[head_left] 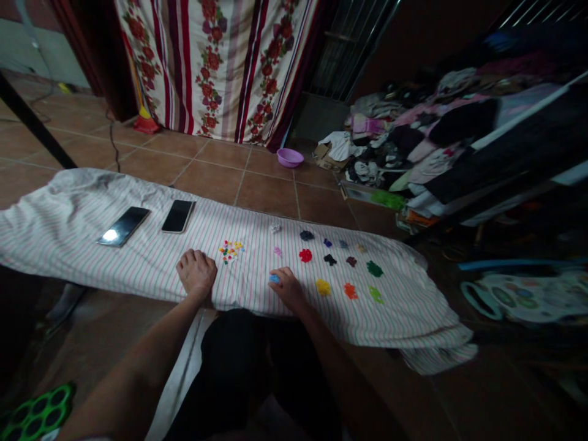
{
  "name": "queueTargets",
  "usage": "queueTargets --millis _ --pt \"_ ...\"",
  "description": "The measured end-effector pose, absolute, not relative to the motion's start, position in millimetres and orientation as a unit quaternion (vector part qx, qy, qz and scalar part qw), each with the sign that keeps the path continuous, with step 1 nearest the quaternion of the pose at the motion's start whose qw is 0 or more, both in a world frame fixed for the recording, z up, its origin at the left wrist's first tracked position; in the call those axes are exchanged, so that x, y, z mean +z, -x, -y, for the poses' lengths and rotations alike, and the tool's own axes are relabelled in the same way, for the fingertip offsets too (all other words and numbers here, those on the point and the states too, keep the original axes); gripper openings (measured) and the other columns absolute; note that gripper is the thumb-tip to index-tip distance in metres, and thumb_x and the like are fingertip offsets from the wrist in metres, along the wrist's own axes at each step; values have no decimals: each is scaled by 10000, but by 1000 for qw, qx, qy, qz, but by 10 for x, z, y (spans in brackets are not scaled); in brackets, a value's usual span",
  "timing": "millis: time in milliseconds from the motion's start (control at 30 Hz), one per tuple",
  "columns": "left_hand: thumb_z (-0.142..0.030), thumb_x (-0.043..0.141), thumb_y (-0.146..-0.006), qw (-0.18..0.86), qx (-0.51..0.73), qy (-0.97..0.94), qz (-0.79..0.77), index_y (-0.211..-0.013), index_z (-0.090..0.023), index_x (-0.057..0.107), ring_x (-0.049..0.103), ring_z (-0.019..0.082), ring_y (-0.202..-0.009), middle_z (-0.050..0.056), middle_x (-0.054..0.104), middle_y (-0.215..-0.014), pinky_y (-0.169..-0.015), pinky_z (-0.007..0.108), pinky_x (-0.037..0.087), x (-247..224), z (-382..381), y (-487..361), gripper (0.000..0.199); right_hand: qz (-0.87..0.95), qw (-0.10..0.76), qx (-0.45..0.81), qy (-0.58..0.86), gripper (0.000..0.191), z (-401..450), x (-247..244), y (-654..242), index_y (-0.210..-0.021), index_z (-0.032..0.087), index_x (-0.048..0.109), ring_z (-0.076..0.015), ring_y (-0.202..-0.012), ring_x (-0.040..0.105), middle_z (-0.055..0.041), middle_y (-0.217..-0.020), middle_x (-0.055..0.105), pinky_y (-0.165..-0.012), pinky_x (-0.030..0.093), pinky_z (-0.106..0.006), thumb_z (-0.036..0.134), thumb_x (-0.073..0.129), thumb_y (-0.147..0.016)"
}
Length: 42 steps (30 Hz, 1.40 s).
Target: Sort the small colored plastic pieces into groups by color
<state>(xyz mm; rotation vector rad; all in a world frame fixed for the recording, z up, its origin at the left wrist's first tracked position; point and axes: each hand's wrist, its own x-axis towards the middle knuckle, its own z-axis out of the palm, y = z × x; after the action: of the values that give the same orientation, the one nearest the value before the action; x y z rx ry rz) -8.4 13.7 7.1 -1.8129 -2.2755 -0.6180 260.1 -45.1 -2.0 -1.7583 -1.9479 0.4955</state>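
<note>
My left hand [196,272] rests on the striped cloth [151,263], fingers lying on the fabric with nothing visible in them. Just beyond it to the right is a loose scatter of small mixed-colour pieces [232,250]. My right hand [288,289] is low over the cloth, thumb and forefinger around a small clump of blue pieces [274,278]; whether the clump is lifted I cannot tell. Single-colour piles lie around it: pink [278,252], white [275,228], red [305,255], yellow [323,287], orange [350,290], light green [375,294], dark green [374,268] and black [329,260].
Two phones, one silver-edged [123,226] and one dark [178,216], lie left on the cloth. Beyond stand a purple basin [290,158] on the tiled floor and a floral curtain [211,67]. Heaped clothes [404,135] fill the right side.
</note>
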Motion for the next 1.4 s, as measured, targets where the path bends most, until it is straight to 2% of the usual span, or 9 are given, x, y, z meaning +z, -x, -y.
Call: queueTargets --millis 133,433,667,933,1233,1400 --pt "-294 359 -854 71 -217 607 762 -955 -122 585 474 284 -1009 154 560 -1000 -852 418 313 66 -136 89 302 697 237 196 648 317 473 10 -2627 -1097 196 646 -135 -751 562 -48 -1009 576 -759 494 -284 173 626 -782" --pt "-297 346 -866 92 -208 605 763 -942 -122 584 481 280 -996 140 571 -993 -857 403 313 71 -134 77 305 692 266 222 633 279 473 -56 -2700 -1104 171 642 -139 -765 577 -69 -1018 592 -741 498 -288 214 581 -835" --pt "-297 348 -864 79 -208 607 763 -958 -120 593 474 288 -1000 151 575 -1004 -855 408 309 125 -110 65 317 679 299 206 638 247 427 -23 -2743 -1071 185 660 -147 -785 605 -74 -1043 614 -770 514 -302 224 552 -852" --pt "-288 349 -868 88 -200 607 764 -938 -125 585 479 283 -997 143 575 -991 -848 400 309 100 -124 69 295 721 316 174 592 258 189 16 -2546 -980 196 697 -169 -932 615 -56 -954 672 -883 490 -319 141 479 -851" --pt "-288 371 -852 78 -202 611 762 -935 -123 575 483 281 -1005 144 564 -996 -849 405 319 94 -140 78 275 739 261 177 595 264 -358 83 -1961 -1035 191 684 -154 -967 599 -63 -1014 652 -900 453 -275 119 491 -870" --pt "-282 358 -859 81 -208 610 760 -936 -124 577 480 281 -1015 146 566 -1002 -856 405 320 113 -135 69 282 696 213 174 663 215 -534 108 -1743 -1040 209 667 -163 -929 600 -72 -1021 632 -838 450 -271 195 519 -883"
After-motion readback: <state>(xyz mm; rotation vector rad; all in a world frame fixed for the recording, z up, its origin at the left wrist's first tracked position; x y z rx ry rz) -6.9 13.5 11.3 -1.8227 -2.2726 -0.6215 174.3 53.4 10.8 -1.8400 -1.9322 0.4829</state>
